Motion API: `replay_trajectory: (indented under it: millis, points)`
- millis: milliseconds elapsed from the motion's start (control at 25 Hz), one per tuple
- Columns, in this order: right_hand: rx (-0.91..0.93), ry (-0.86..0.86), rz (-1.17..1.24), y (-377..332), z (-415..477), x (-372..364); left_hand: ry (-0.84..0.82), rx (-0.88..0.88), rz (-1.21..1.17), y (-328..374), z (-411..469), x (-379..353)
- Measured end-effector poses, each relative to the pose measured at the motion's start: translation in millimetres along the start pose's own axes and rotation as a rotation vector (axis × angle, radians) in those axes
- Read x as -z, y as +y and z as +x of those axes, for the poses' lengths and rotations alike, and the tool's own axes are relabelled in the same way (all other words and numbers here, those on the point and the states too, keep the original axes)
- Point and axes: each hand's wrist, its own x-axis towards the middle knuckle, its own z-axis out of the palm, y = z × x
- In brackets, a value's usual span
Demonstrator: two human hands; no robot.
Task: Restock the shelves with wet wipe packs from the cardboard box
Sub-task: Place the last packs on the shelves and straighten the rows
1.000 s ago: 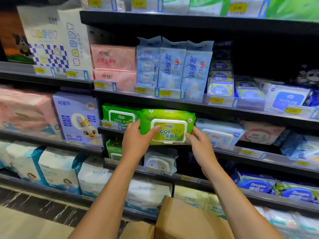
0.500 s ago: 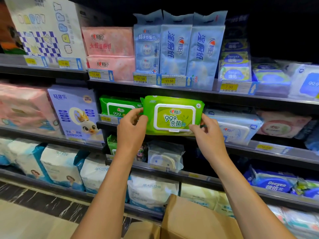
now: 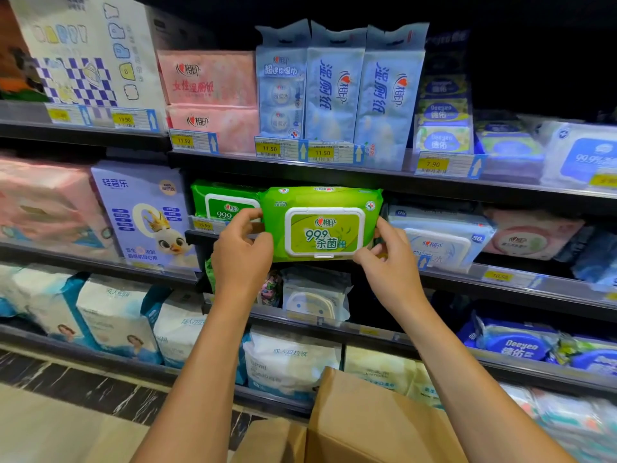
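Holding the green wet wipe pack [image 3: 320, 225] by its two short ends, the left hand [image 3: 242, 259] pinches the left edge and the right hand [image 3: 390, 269] curls its fingers round the right one. Both are clamped on it, which keeps the lid facing outward. The pack hangs upright in front of the middle shelf [image 3: 460, 271], between a matching green pack [image 3: 223, 202] and a pale blue pack [image 3: 440, 235], apparently lined up for that gap. The cardboard box [image 3: 367, 422] sits below the arms, handy for the next pick
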Motion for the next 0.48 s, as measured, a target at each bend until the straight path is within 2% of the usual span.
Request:
replay_trajectory:
  millis: [280,480]
  points:
    - [0.053,0.039,0.007,6.0,-13.6,-12.5,0.135,-0.055,0.008,-6.1,-13.7,3.9]
    - [0.067,0.023,0.003,-0.2,-22.3,-10.0,0.093,-0.021,-0.024,-8.8,-19.1,8.9]
